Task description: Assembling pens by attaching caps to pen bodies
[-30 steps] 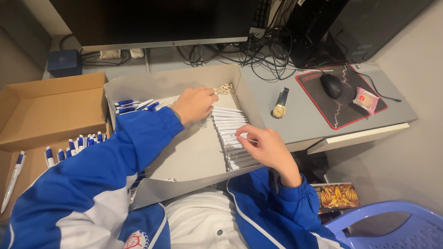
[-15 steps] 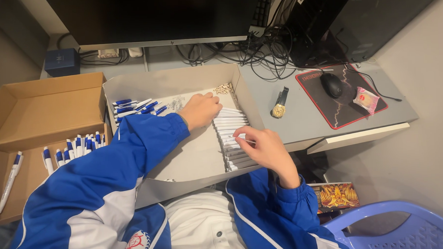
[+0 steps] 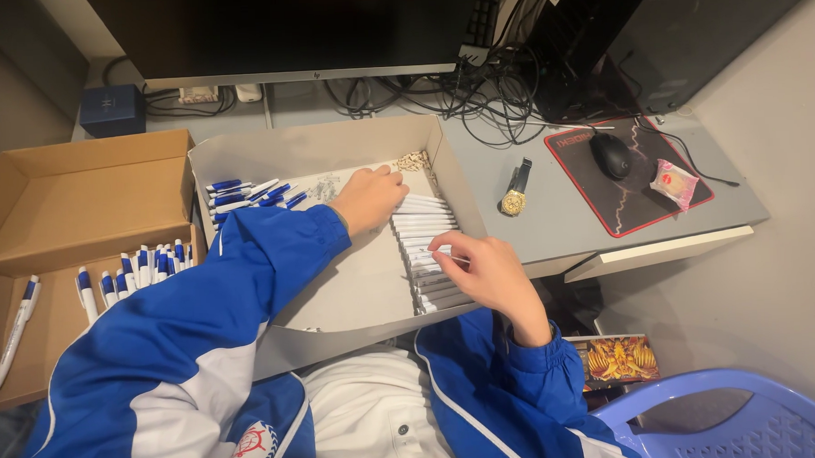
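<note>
— While I look down: what's nearest?
— R hand (image 3: 483, 273), fingers pinching a white pen barrel (image 3: 440, 257) in the stacked row (image 3: 426, 251), grey tray (image 3: 441, 169).
— Farther?
— L hand (image 3: 368, 197) flat, loose, touching row's far end; blue-white pens (image 3: 244, 194) beyond.

Both hands (image 3: 370, 196) (image 3: 486, 270) touch white pen barrels (image 3: 426, 246) in a grey tray (image 3: 332, 146).

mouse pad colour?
Black with a red border, on the mouse pad; the head view shows it.
</note>
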